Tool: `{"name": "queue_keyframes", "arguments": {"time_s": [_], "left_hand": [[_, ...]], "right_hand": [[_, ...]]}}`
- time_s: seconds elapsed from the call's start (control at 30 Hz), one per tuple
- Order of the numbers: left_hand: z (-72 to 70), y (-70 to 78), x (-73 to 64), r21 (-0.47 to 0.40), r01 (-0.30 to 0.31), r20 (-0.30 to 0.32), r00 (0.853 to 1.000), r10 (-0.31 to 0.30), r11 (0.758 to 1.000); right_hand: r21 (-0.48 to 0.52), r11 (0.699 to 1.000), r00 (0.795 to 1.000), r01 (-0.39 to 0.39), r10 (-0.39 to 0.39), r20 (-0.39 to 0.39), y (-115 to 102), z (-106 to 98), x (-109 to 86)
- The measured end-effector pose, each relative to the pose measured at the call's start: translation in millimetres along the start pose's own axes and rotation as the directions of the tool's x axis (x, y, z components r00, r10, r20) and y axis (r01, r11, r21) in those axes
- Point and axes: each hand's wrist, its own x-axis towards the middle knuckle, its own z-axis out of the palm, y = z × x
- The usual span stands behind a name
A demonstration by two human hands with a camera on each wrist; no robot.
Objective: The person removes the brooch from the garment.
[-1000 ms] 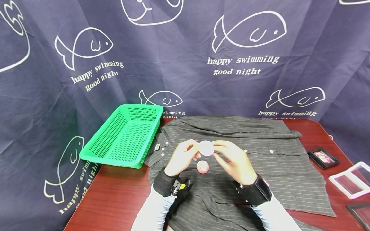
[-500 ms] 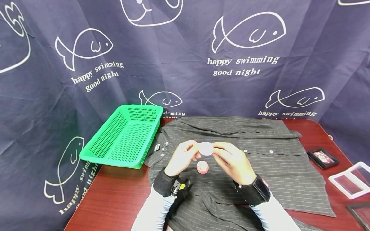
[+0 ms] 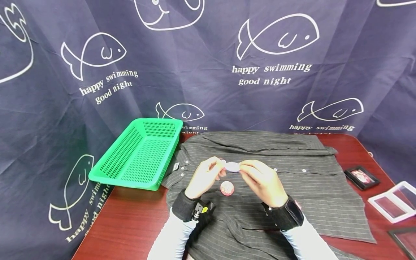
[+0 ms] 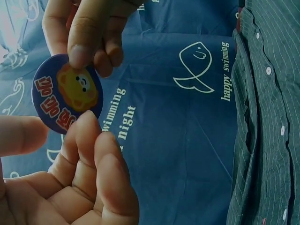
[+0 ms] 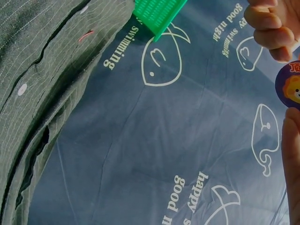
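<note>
Over the shirt, both hands hold a round badge by its edges. My left hand pinches its left edge, and my right hand its right edge. From the head it appears as a pale, tilted ellipse. The left wrist view shows its purple face, with a yellow cartoon lion and red lettering. Part of the same badge shows at the right side of the right wrist view. A second, pink and white badge lies just below the hands on the dark pinstriped shirt.
A green basket stands at the left of the red-brown table. To the right are a small black frame, a white frame and a partly cut-off dark frame. A printed curtain hangs behind.
The held badge has tipped, going from nearly round to a thin ellipse in the head view. Both hands stay in almost the same place.
</note>
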Motion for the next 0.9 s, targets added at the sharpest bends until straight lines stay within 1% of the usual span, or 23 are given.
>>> {"name": "queue_keyframes", "arguments": {"time_s": [0.1,0.23,0.37,0.5,0.57,0.7,0.77,0.9], "left_hand": [[-0.5,0.3,0.1,0.01,-0.009,-0.023,1.0,0.009,1.0],[-0.3,-2.6,-0.6,0.03,-0.054,-0.052,0.997,0.056,0.998],[0.7,-7.5,-3.0,0.074,-0.111,-0.089,0.989,0.117,0.991],[1.0,-13.4,-6.0,0.112,-0.139,-0.12,0.981,0.152,0.984],[0.6,-17.0,-7.2,0.13,-0.133,-0.128,0.98,0.15,0.983],[-1.0,-24.3,-9.9,0.212,-0.123,-0.139,0.978,0.154,0.969],[-1.8,-29.3,-11.0,0.267,-0.131,-0.142,0.975,0.174,0.955],[-3.6,-40.0,-12.3,0.359,-0.173,-0.126,0.965,0.231,0.917]], "right_hand": [[0.002,1.0,1.0,-0.03,0.03,0.001,1,0,0.0],[0.02,0.996,0.996,-0.086,0.086,-0.003,2,-1,0.0],[0.033,0.991,0.991,-0.13,0.131,-0.022,4,-2,-0.2],[0.071,0.979,0.98,-0.193,0.196,-0.045,7,-5,-1.1],[0.091,0.968,0.97,-0.232,0.238,-0.053,8,-8,-1.9],[0.109,0.941,0.943,-0.322,0.329,-0.058,12,-16,-5.0],[0.116,0.923,0.925,-0.367,0.375,-0.058,14,-20,-7.0],[0.131,0.884,0.887,-0.449,0.458,-0.051,19,-31,-13.0]]}}
